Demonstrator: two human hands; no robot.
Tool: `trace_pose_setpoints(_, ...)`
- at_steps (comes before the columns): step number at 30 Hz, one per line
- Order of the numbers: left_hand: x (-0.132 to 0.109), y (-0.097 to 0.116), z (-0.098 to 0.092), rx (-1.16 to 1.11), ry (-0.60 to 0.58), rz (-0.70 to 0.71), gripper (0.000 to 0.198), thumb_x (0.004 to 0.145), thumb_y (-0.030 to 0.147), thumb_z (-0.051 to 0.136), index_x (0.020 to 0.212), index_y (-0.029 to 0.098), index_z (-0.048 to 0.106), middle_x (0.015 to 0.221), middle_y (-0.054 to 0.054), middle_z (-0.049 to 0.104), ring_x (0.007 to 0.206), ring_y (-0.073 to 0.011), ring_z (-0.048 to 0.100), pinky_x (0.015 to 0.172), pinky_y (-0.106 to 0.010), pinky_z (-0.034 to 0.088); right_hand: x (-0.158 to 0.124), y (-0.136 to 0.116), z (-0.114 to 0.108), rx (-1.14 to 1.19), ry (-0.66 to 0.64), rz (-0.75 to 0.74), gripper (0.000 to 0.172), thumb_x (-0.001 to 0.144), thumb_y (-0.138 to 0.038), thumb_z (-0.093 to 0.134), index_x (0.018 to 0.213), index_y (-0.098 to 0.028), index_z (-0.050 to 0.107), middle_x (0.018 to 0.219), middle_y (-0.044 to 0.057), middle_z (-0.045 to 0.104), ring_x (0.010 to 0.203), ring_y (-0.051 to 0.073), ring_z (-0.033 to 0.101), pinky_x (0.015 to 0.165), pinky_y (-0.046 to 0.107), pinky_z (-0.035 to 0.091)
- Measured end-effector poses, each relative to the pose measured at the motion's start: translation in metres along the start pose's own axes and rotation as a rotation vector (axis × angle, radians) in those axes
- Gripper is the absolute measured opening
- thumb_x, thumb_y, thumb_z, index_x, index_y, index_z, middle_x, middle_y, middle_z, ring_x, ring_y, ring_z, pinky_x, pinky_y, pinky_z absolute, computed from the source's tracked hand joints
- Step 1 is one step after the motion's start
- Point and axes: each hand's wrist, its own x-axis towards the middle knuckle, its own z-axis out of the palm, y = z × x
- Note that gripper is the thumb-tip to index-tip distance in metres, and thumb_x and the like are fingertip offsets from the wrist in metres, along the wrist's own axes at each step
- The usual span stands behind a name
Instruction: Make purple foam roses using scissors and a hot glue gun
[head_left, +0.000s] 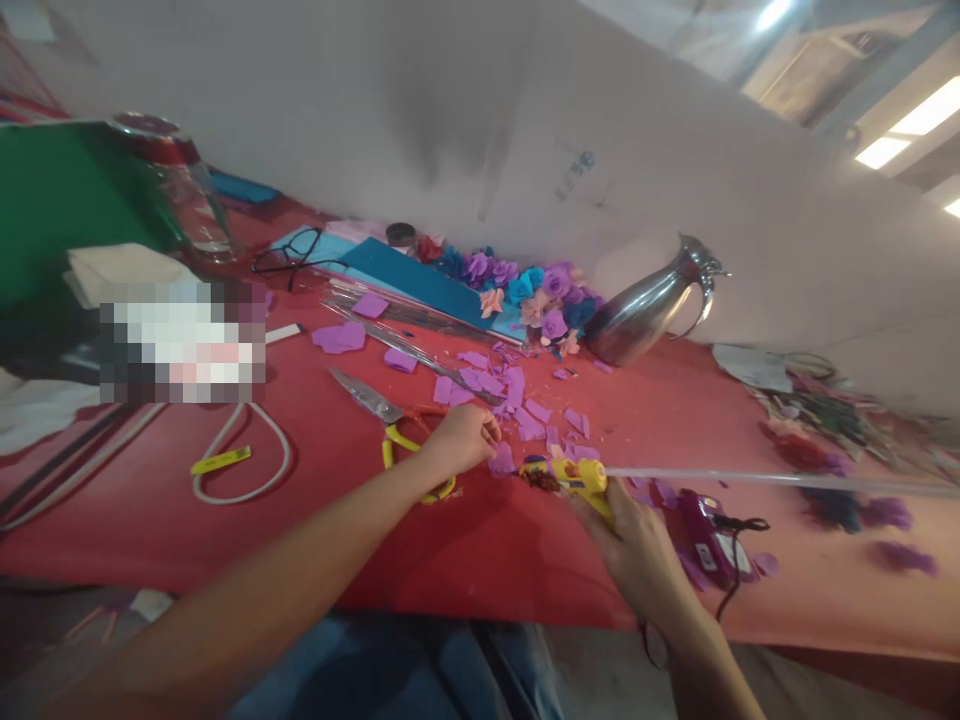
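Note:
My left hand (463, 440) is closed in a pinch on a small purple paper petal (501, 459), above the red table (480, 550). Gripped in my right hand (637, 535) is a yellow glue gun (577, 472). Its nozzle points left toward the petal, and a long clear glue stick (750, 480) runs out of its back to the right. Under my left wrist lie scissors (409, 440) with yellow and orange handles, blades toward the upper left. Purple paper pieces (517, 390) are scattered just beyond both hands.
Finished paper flowers (525, 285) pile against the wall beside a blue sheet (420, 280). A metal jug (645, 310) leans there. Eyeglasses (292, 255), a glass jar (191, 200), a yellow cutter (221, 460) and a white cable (281, 470) lie left; a purple device (712, 535) sits right.

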Motion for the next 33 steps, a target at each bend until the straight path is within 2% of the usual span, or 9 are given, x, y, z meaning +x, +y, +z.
trace_pose_setpoints(3, 0.002, -0.003, -0.001, -0.047, 0.005, -0.019, 0.017, 0.054, 0.003, 0.061, 0.066, 0.015, 0.062, 0.058, 0.001, 0.062, 0.059, -0.0143, 0.059, 0.057, -0.024, 0.042, 0.014, 0.008, -0.01, 0.16, -0.017, 0.051, 0.031, 0.082, -0.049, 0.046, 0.085, -0.019, 0.053, 0.061, 0.002, 0.062, 0.054, 0.019, 0.058, 0.051, 0.026, 0.037)
trace_pose_setpoints(7, 0.0, 0.0, -0.019, -0.236, 0.043, 0.027, 0.012, 0.056, 0.01, 0.066, 0.067, 0.015, 0.065, 0.062, 0.001, 0.065, 0.063, -0.0138, 0.059, 0.064, -0.025, 0.044, 0.066, 0.03, -0.008, 0.477, -0.032, 0.113, 0.041, 0.079, -0.057, 0.047, 0.077, -0.016, 0.054, 0.052, -0.001, 0.055, 0.048, 0.015, 0.054, 0.049, 0.024, 0.039)
trace_pose_setpoints(14, -0.007, 0.003, -0.069, -0.481, 0.222, 0.063, 0.023, 0.058, 0.02, 0.072, 0.081, 0.014, 0.069, 0.077, -0.003, 0.069, 0.075, -0.0145, 0.061, 0.075, -0.027, 0.046, 0.153, 0.053, 0.01, 0.228, 0.086, 0.187, 0.035, 0.072, -0.046, 0.055, 0.05, -0.019, 0.055, 0.043, 0.001, 0.054, 0.052, 0.02, 0.058, 0.051, 0.027, 0.037)
trace_pose_setpoints(17, -0.004, -0.001, -0.077, -0.443, 0.286, 0.116, 0.032, 0.056, 0.017, 0.074, 0.088, 0.015, 0.068, 0.072, 0.0, 0.065, 0.072, -0.0128, 0.059, 0.075, -0.026, 0.045, 0.155, 0.029, 0.01, 0.177, 0.209, 0.164, 0.023, 0.07, -0.038, 0.06, 0.059, -0.018, 0.064, 0.061, 0.008, 0.065, 0.07, 0.024, 0.063, 0.064, 0.032, 0.043)
trace_pose_setpoints(19, -0.003, -0.002, -0.079, -0.433, 0.279, 0.14, 0.035, 0.055, 0.016, 0.074, 0.089, 0.015, 0.066, 0.067, 0.002, 0.062, 0.068, -0.012, 0.059, 0.072, -0.025, 0.045, 0.15, -0.003, 0.011, 0.177, 0.276, 0.016, 0.02, 0.072, -0.033, 0.058, 0.078, -0.017, 0.069, 0.082, 0.011, 0.07, 0.084, 0.024, 0.063, 0.074, 0.034, 0.044)
trace_pose_setpoints(22, -0.001, -0.003, -0.078, -0.439, 0.24, 0.154, 0.04, 0.052, 0.015, 0.076, 0.09, 0.016, 0.062, 0.064, 0.003, 0.06, 0.063, -0.0119, 0.057, 0.066, -0.024, 0.044, 0.143, -0.063, 0.014, 0.328, 0.087, -0.358, 0.027, 0.076, -0.027, 0.053, 0.096, -0.019, 0.07, 0.1, 0.008, 0.071, 0.092, 0.021, 0.064, 0.082, 0.031, 0.045)
trace_pose_setpoints(24, 0.0, -0.004, -0.077, -0.442, 0.197, 0.163, 0.044, 0.051, 0.017, 0.078, 0.091, 0.016, 0.061, 0.064, 0.002, 0.061, 0.061, -0.0122, 0.057, 0.063, -0.024, 0.043, 0.14, -0.095, 0.018, 0.345, 0.001, -0.456, 0.025, 0.074, -0.024, 0.054, 0.092, -0.021, 0.071, 0.096, 0.006, 0.072, 0.088, 0.02, 0.064, 0.08, 0.03, 0.045)
trace_pose_setpoints(28, 0.001, -0.006, -0.077, -0.439, 0.182, 0.188, 0.046, 0.051, 0.025, 0.08, 0.091, 0.017, 0.059, 0.068, 0.001, 0.06, 0.063, -0.0129, 0.056, 0.061, -0.024, 0.042, 0.139, -0.117, 0.028, 0.41, -0.054, -0.383, 0.023, 0.075, -0.021, 0.05, 0.073, -0.022, 0.073, 0.073, 0.002, 0.073, 0.07, 0.018, 0.064, 0.067, 0.027, 0.045)
trace_pose_setpoints(33, 0.0, -0.005, -0.076, -0.492, 0.362, 0.271, 0.033, 0.074, 0.048, 0.06, 0.089, 0.019, 0.058, 0.073, 0.002, 0.056, 0.058, -0.009, 0.046, 0.056, -0.021, 0.036, 0.144, -0.096, 0.042, 0.793, 0.154, -0.082, 0.026, 0.075, -0.036, 0.056, 0.079, -0.017, 0.073, 0.073, 0.004, 0.072, 0.068, 0.02, 0.064, 0.065, 0.028, 0.046)
